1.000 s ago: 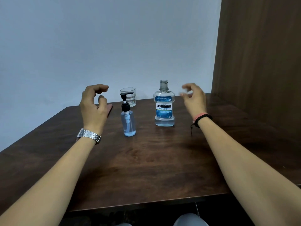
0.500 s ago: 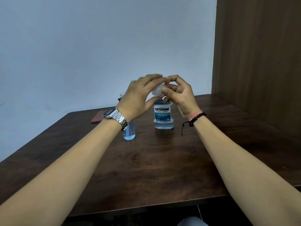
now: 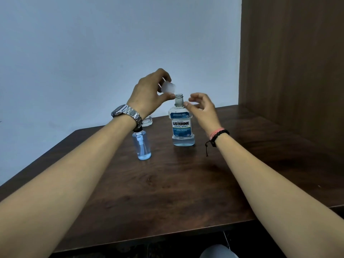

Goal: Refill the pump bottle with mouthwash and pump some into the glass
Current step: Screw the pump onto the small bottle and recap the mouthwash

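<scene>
The mouthwash bottle stands upright on the dark wooden table, its threaded neck uncovered and a little blue liquid at its base. My left hand pinches its translucent white cap just above and left of the neck. My right hand hovers beside the neck on the right, fingers loosely curled and holding nothing. The small pump bottle, with blue liquid inside, stands left of the mouthwash; its pump head is hidden behind my left wrist. The glass is mostly hidden behind that wrist.
A brown wooden panel rises along the table's right rear side. A pale wall runs behind the table. The table's front edge is close to my body.
A second ago my hands were apart. They met over the bottle's neck, the cap passed to my left hand, and my right hand has drawn back to the right.
</scene>
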